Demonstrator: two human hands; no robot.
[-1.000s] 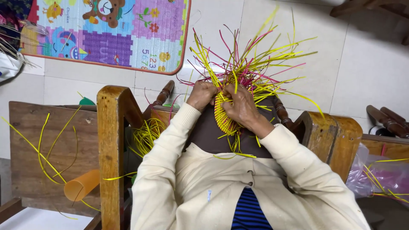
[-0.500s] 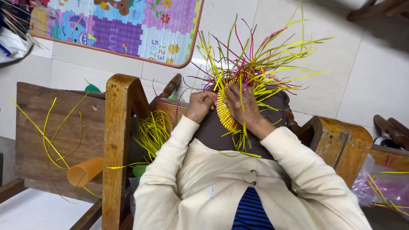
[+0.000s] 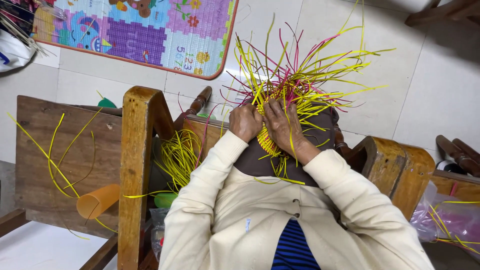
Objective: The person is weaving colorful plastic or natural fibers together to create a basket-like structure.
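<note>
Left hand: the left hand is curled, fingers folded down onto the left edge of the woven piece, pinching strips there; knuckles face up.
Right hand: the right hand lies flat over the weave's right side, fingers pressed together and pointing far, tips buried where the loose strips start. The two hands are just beside each other, almost touching.
Woven piece: a tight yellow band of plaited strips, resting on the dark brown lap between the two cream sleeves, mid-scene.
Loose strips: yellow and pink strips fan out from the weave far and to the right, reaching over the pale tiled floor; the ends hang free with open floor around them.
Left edge: a wooden chair arm stands close to the left sleeve, so little room lies on that side. A bundle of yellow strips sits between arm and sleeve.
Right edge: another wooden arm sits just beside the right elbow.
Far left: a wooden bench carries curved yellow strips and an orange cup lying on its side near its front edge.
Far: a colourful play mat lies on the floor, well apart from the hands.
</note>
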